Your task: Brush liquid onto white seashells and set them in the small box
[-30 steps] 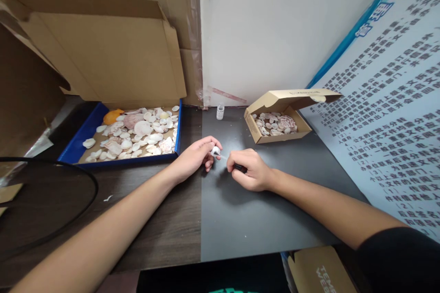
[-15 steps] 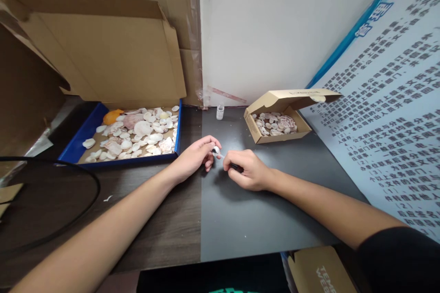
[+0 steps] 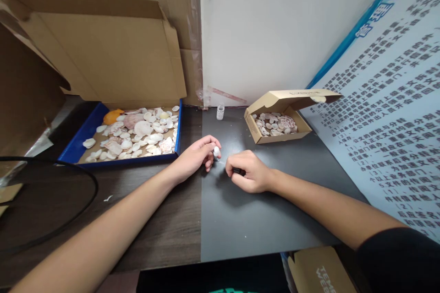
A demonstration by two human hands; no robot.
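Observation:
Over the seam between the wood and the grey mat, my left hand [image 3: 197,158] pinches a small white seashell [image 3: 216,151] between thumb and fingertips. My right hand [image 3: 250,171], just to its right, is closed round the black handle [image 3: 239,171] of a small brush. Its thin pale tip [image 3: 222,162] points left at the shell, a little below and apart from it. Behind the hands a small clear glass bottle [image 3: 220,112] with a printed label stands upright without a cap. My right fingers cover part of the brush.
At the left, an open blue-edged cardboard box [image 3: 178,132] holds many shells. A smaller cardboard box [image 3: 275,138], lid raised, also has shells inside. A black cable [image 3: 92,187] loops over the wooden table [image 3: 154,233]. A grey mat [image 3: 261,224] covers the right side.
The brush and my right hand have drawn slightly right and down, away from the shell. The shell has turned in my left fingers and now shows its white outside.

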